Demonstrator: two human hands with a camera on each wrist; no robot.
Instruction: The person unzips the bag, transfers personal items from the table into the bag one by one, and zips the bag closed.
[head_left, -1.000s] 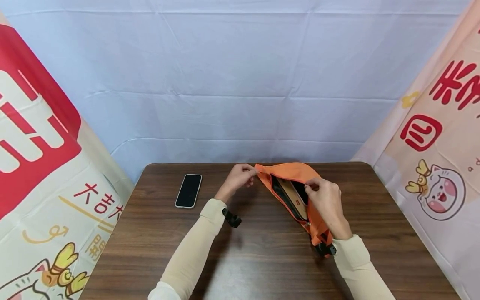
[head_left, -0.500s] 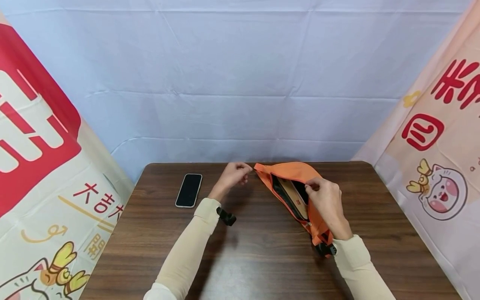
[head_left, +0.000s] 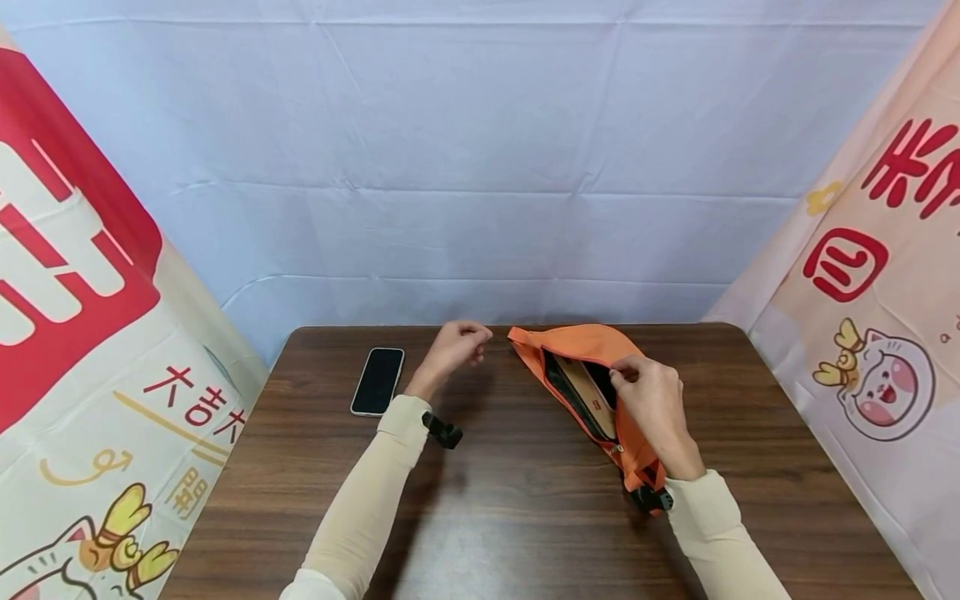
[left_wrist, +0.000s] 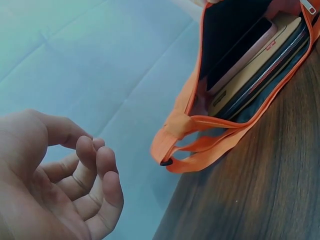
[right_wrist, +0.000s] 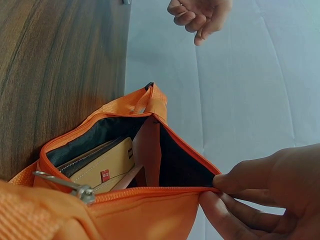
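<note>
An orange waist bag (head_left: 592, 337) lies at the back right of the table, its zipped mouth spread wide. My right hand (head_left: 654, 398) pinches the mouth's edge between thumb and fingers. Inside the bag, the right wrist view shows a tan wallet (right_wrist: 106, 167) with a small red label. A pink-edged flat thing (left_wrist: 250, 55) with a dark face stands beside it in the left wrist view. Left of the bag, apart from its strap end, my left hand (head_left: 456, 348) hovers with loosely curled fingers and holds nothing. The metal zip pull (right_wrist: 82, 191) hangs at the bag's near end.
A phone (head_left: 377, 382) with a dark screen lies on the brown wooden table (head_left: 510, 500), left of my left hand. Behind the table's back edge hangs a pale cloth (head_left: 465, 167). Printed banners (head_left: 862, 333) stand at both sides.
My left hand has let go of the bag's left strap end and moved left, away from it. The right hand and the bag have stayed in place.
</note>
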